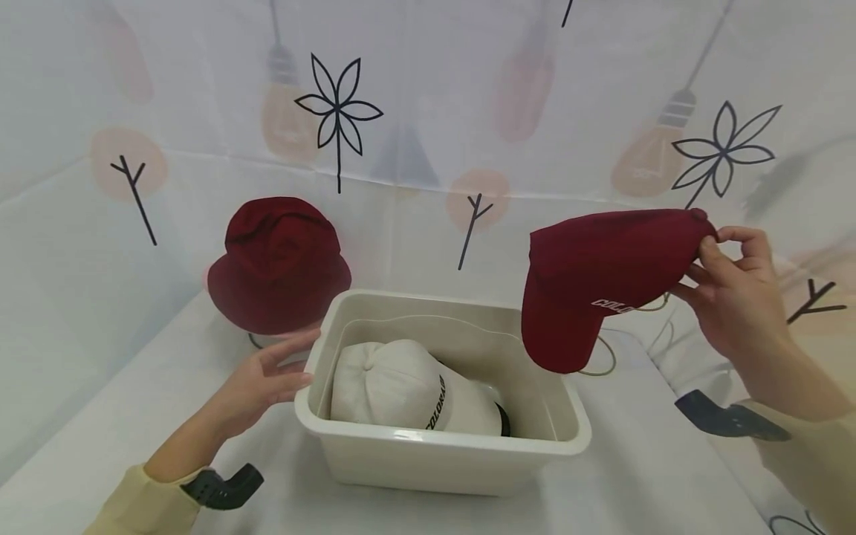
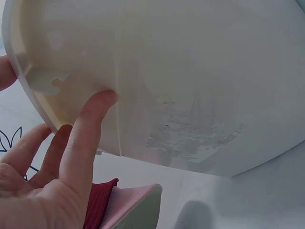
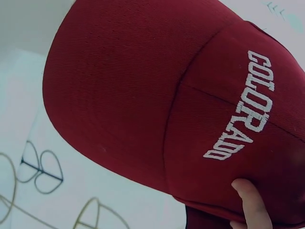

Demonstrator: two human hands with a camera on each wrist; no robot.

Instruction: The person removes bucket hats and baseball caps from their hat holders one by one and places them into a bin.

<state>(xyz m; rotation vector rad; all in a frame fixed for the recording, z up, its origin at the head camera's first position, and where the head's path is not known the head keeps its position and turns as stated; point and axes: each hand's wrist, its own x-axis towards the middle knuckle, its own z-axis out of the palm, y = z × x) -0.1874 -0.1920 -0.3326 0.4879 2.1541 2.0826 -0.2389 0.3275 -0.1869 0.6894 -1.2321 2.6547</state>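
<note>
A dark red baseball cap (image 1: 595, 282) with white lettering hangs in the air over the right rim of a cream plastic bin (image 1: 348, 438). My right hand (image 1: 725, 286) pinches it at the back of the crown; the cap (image 3: 162, 95) fills the right wrist view, with one fingertip (image 3: 250, 200) on it. Inside the bin lies a white cap (image 1: 401, 386) with dark lettering. My left hand (image 1: 267, 375) rests with straight fingers against the bin's left wall (image 2: 190, 86), one fingertip (image 2: 97, 107) touching under the rim.
A dark red bucket hat (image 1: 277, 264) sits on a stand behind the bin at left. A white cloth printed with bulbs and flowers covers the table (image 1: 642, 461) and backdrop. A wire stand (image 1: 605, 357) shows behind the held cap.
</note>
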